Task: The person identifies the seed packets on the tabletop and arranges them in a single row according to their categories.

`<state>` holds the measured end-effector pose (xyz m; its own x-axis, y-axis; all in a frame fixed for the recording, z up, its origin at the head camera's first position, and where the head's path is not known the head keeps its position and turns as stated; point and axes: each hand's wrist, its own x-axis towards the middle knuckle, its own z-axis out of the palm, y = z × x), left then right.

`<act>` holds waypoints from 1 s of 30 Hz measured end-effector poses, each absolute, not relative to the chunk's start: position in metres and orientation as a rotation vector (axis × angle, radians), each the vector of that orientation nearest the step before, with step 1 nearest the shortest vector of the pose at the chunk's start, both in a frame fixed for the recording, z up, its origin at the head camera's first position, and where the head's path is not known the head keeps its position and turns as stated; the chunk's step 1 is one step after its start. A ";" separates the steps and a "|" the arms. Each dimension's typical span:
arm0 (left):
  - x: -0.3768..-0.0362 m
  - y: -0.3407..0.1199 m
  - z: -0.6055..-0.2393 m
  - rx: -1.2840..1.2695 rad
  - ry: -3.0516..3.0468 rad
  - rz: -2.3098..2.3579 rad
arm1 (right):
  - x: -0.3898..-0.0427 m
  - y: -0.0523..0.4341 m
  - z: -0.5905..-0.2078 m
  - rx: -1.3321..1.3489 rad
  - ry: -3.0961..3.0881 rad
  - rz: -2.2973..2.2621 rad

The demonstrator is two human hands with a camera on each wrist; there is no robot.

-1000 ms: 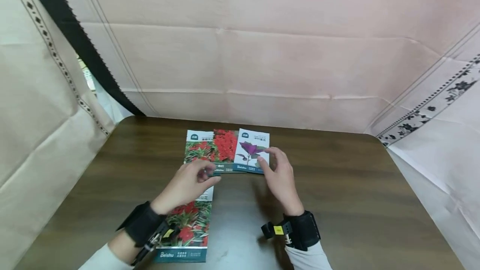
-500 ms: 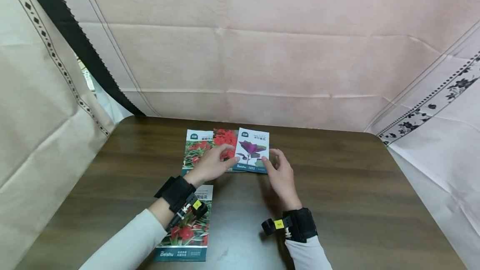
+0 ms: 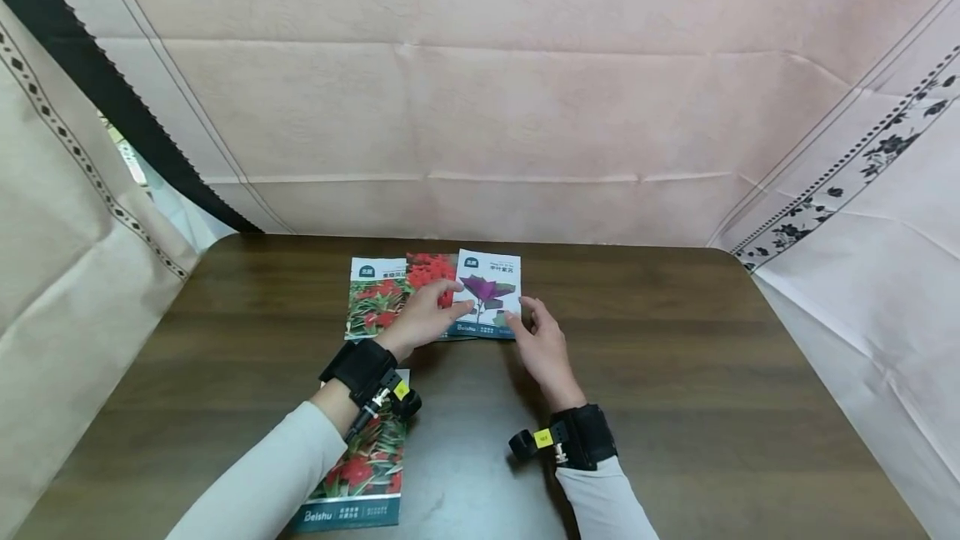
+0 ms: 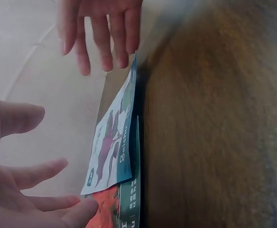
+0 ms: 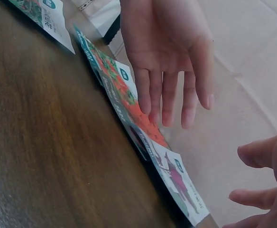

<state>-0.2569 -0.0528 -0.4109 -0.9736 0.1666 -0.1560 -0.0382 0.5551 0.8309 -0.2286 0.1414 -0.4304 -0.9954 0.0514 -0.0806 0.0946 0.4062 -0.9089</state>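
A seed packet with a purple flower (image 3: 487,300) lies at the right end of an overlapping row in the head view. On its left, a red-flower packet (image 3: 425,268) is partly covered by it and by my left hand (image 3: 420,317). The left fingers reach over the red packet toward the purple packet's left edge, extended and apart in the right wrist view. My right hand (image 3: 546,352) is at the purple packet's right edge, fingers extended; whether they touch it I cannot tell. A packet with red flowers and green leaves (image 3: 375,298) forms the row's left end.
Nearer to me, another red-flower packet (image 3: 360,473) lies on the brown wooden table (image 3: 712,407), partly under my left forearm. Pale cloth (image 3: 450,123) hangs behind the table and along both sides.
My left hand has moved right and away from me, from the leftmost packet to beside the purple-flower packet. The right hand has drawn back slightly to its edge. The head view has shifted slightly.
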 end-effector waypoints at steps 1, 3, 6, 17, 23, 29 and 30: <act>-0.258 -0.052 -0.412 0.098 2.575 1.380 | -0.229 0.141 -0.431 0.132 2.599 -1.683; -0.260 -0.051 -0.413 0.084 2.580 1.374 | -0.229 0.140 -0.433 0.123 2.596 -1.673; -0.262 -0.051 -0.414 0.075 2.583 1.361 | -0.230 0.140 -0.435 0.108 2.590 -1.662; -0.266 -0.049 -0.420 0.060 2.522 1.382 | -0.229 0.136 -0.436 0.088 2.577 -1.641; -0.267 -0.049 -0.421 0.064 2.503 1.382 | -0.228 0.132 -0.437 0.086 2.591 -1.617; -0.266 -0.048 -0.421 0.061 2.502 1.375 | -0.227 0.131 -0.437 0.082 2.583 -1.630; -0.266 -0.048 -0.421 0.060 2.501 1.377 | -0.227 0.130 -0.436 0.068 2.586 -1.629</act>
